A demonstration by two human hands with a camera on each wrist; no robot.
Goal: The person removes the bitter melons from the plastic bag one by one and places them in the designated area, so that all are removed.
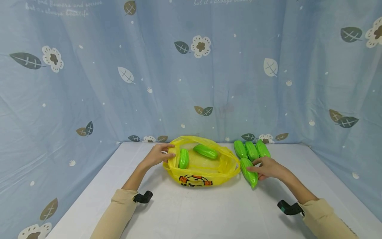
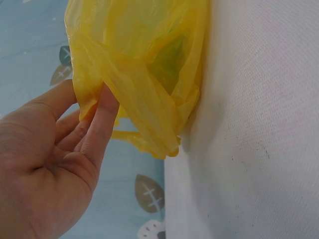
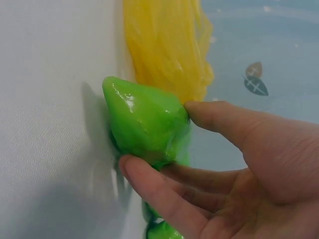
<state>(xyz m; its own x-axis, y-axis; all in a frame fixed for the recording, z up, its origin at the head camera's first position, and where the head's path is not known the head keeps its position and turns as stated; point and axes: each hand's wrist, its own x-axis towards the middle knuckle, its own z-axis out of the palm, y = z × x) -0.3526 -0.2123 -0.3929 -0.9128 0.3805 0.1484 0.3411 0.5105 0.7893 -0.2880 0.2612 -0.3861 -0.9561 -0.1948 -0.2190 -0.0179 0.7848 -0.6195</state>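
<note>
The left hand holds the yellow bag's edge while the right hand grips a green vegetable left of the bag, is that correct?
Only the side is wrong: the head view shows the green vegetable in the right hand to the right of the yellow bag.

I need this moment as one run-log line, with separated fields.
left hand: holds yellow bag at rim | right hand: grips green item | in bag: two green items | on table: three more green items

blue curtain [image 1: 238, 99], leaf-printed | back and both sides | white tabletop [image 1: 209, 212]
</note>
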